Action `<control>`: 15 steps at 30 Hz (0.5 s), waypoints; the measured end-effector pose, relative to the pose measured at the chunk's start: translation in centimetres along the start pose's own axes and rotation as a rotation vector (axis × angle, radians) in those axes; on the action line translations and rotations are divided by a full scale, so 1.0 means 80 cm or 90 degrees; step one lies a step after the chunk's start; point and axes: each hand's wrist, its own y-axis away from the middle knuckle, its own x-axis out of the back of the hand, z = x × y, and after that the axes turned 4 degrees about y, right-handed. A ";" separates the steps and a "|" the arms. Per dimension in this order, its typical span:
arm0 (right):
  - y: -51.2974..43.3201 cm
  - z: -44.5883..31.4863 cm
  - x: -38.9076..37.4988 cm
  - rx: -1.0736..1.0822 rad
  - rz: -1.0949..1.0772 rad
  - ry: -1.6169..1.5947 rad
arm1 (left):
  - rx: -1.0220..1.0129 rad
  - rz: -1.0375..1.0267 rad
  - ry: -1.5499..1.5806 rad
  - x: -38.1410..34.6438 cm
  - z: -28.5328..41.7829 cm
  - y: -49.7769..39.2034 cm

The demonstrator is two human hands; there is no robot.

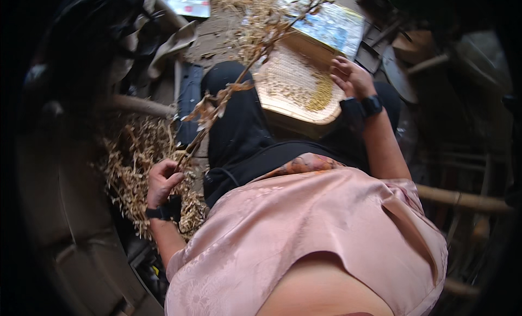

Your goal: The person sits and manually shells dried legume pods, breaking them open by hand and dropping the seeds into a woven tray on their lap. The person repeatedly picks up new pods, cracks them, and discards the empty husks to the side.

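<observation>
My left hand (165, 183) grips the lower end of a long dried plant stalk (216, 110) with withered leaves and pods. The stalk slants up to the right, past my left knee to the far side. Between my knees sits a shallow woven bamboo tray (281, 90), with a heap of small yellowish-green seeds (322, 94) at its right and scattered bits to the left of them. My right hand (348, 75) is at the tray's right rim, fingers loosely bent and apart, nothing visible in them. Whether it touches the rim I cannot tell.
A pile of dried plants (138, 169) lies to my left, beside a dark box-like object (189, 100) and a wooden pole (142, 106). More straw (248, 30) covers the floor ahead, near a blue-and-white printed sheet (330, 26). A bamboo rail (461, 198) runs at right.
</observation>
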 end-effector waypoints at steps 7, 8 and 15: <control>-0.041 0.010 0.028 -0.071 -0.115 -0.026 | -0.252 0.265 -0.020 0.029 0.005 0.069; -0.049 0.013 0.031 -0.087 -0.107 -0.016 | -0.263 0.333 -0.011 0.033 0.002 0.083; -0.062 0.018 0.016 -0.086 -0.136 0.040 | -0.331 0.768 -0.247 0.097 -0.045 0.221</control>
